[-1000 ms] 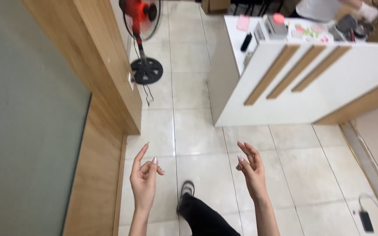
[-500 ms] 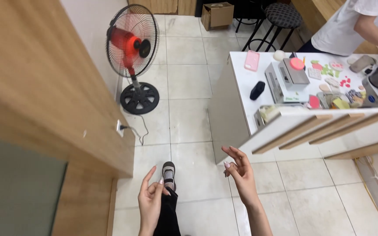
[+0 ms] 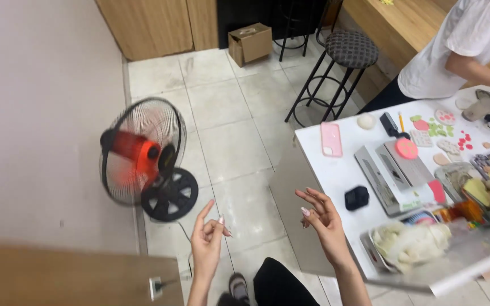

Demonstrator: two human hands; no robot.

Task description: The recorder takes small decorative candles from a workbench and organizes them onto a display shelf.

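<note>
Head view, left to right: the red floor fan (image 3: 143, 160) stands on the tiled floor, likely top-heavy, best lifted by its pole. Left hand (image 3: 208, 245) and right hand (image 3: 325, 222) hang spread and empty; the small black case (image 3: 357, 198), rigid-looking, lies on the white tabletop (image 3: 341, 170) beside the right hand.

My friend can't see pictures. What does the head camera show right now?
Two bare hands, the left hand and right hand, are raised open and empty over a tiled floor. A red fan stands to the left, and a white table cluttered with craft bits is to the right, where another person in a white shirt works beside a stool.
</note>
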